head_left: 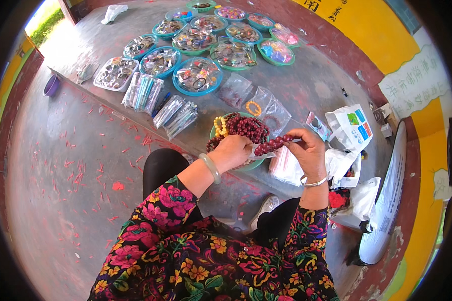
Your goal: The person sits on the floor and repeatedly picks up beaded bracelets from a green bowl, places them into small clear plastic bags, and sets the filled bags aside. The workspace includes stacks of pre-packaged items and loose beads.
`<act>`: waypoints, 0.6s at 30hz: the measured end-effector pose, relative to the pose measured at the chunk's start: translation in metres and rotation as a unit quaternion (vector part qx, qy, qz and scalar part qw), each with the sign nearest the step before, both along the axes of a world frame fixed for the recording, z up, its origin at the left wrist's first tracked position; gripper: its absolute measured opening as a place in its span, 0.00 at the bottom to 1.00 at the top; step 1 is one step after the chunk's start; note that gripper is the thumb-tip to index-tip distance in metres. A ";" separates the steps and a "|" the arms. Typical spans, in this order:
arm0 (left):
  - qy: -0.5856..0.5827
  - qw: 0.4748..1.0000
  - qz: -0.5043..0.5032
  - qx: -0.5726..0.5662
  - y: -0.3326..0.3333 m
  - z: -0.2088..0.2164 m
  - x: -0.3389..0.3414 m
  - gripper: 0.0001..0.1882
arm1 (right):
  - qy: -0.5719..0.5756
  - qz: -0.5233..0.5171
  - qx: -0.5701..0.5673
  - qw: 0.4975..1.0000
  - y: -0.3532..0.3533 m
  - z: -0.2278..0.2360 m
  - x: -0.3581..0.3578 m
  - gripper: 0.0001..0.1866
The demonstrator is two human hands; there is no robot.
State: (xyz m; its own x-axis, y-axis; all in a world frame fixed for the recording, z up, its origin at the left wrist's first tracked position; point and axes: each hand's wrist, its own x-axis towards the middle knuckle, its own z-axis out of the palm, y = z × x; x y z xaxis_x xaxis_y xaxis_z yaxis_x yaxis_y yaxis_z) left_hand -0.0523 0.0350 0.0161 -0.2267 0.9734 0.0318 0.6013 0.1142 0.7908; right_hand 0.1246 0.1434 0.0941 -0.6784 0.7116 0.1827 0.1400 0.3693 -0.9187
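Pinching dark-red beaded bracelet (272, 145) with your right hand (309, 155) | left hand (230, 153): cannot tell its grip | seemingly midway | likely remaining: beaded heap (248, 126), green basin (256, 164), just far

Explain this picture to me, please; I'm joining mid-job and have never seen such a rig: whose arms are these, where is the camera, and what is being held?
There is no robot here: these are a person's own bare hands. The single view comes from a wide fisheye camera on their head, looking down, so straight edges bend near the rim. Picture left is the person's left.

The right hand pinches a dark red bead strand. The left hand is at its other end; its exact grip is hidden.

Beneath is a green basin of dark red and yellow beads. Beyond, on the grey floor, lie a yellow bead bracelet, clear-wrapped bundles of pen-like sticks and many filled basins, including a blue basin.
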 end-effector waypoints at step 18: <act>0.026 0.997 -0.067 0.008 -0.001 0.005 0.000 0.11 | -0.155 0.110 0.403 0.895 -0.015 -0.018 -0.019 0.09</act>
State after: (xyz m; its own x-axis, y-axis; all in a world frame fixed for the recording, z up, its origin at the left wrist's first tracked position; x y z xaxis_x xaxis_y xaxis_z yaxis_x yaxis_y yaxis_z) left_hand -0.0527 0.0337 0.0206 -0.0914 0.9942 0.0559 0.6502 0.0171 0.7595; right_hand 0.1055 0.1287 0.0762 -0.8931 0.2766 0.3549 0.1845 0.9445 -0.2717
